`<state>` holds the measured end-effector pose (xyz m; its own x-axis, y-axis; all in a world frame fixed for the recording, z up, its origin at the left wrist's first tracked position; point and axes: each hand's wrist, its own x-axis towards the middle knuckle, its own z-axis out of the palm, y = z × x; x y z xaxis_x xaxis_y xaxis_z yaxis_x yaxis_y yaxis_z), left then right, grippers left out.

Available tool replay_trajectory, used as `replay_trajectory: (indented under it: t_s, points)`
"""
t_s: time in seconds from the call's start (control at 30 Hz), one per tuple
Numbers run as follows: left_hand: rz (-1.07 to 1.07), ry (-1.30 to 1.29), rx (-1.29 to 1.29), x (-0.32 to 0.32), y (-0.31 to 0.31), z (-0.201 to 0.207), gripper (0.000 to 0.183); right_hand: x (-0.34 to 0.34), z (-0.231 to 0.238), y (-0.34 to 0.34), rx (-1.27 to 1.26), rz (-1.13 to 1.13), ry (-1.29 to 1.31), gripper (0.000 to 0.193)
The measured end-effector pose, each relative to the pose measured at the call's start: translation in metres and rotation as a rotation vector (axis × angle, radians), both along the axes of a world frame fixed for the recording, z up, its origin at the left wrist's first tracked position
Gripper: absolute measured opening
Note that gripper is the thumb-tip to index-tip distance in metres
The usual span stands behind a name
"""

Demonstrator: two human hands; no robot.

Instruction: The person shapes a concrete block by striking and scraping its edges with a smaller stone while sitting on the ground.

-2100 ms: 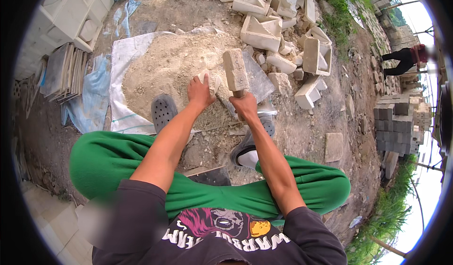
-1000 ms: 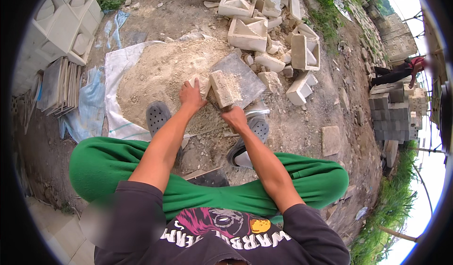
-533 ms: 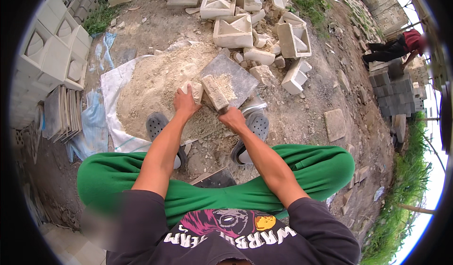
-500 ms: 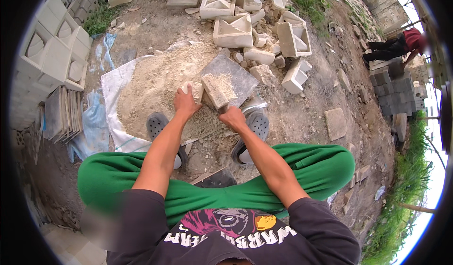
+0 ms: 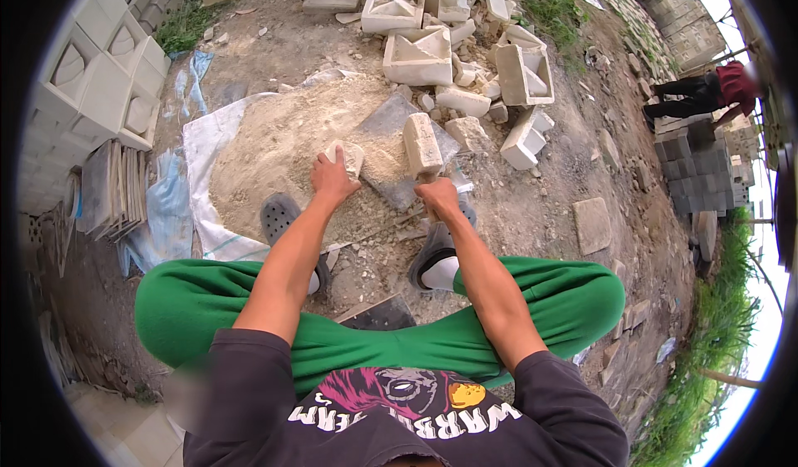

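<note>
head view: a block-headed mallet (image 5: 422,144) stands over the right part of a gray slab (image 5: 389,116), the right hand's (image 5: 438,194) fingers clamped round its handle. just left of it, the left hand (image 5: 334,180) has thumb and fingers closed on a pale chunk (image 5: 352,159) at the near right side of a mound of pale grit (image 5: 278,138). a white sheet (image 5: 204,138) lies under the mound. beyond the slab sit broken pale blocks (image 5: 418,61); far right, a co-worker (image 5: 694,93) bends over stacked gray blocks (image 5: 688,172).
</note>
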<state>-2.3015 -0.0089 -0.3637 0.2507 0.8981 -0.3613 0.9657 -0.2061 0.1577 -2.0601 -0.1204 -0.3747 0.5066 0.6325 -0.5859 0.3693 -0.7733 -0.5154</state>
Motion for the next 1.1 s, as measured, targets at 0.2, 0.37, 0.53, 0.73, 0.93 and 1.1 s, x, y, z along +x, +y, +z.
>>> replay_trajectory:
  t_s: [0.2,0.37,0.53,0.73,0.93,1.1]
  points:
    - [-0.006,0.026,0.013,-0.006,-0.001,-0.002,0.106,-0.018,0.012,0.011,0.275,-0.174,0.138,0.044]
    - [0.002,-0.023,0.003,0.010,-0.001,0.000,0.107,0.019,-0.011,0.011,-0.011,0.122,-0.136,0.042]
    - [0.015,-0.023,0.043,-0.008,-0.002,-0.011,0.107,-0.013,0.042,0.026,0.072,0.067,-0.005,0.041]
    - [0.015,-0.040,0.014,0.008,-0.002,-0.005,0.107,-0.005,0.004,0.020,0.143,0.091,-0.063,0.044]
    - [0.031,-0.026,0.037,0.005,-0.001,-0.011,0.107,-0.017,0.003,0.023,-0.012,0.128,-0.061,0.043]
    - [0.016,-0.031,0.026,0.008,-0.004,-0.004,0.106,-0.053,0.019,0.011,0.263,0.106,0.036,0.042]
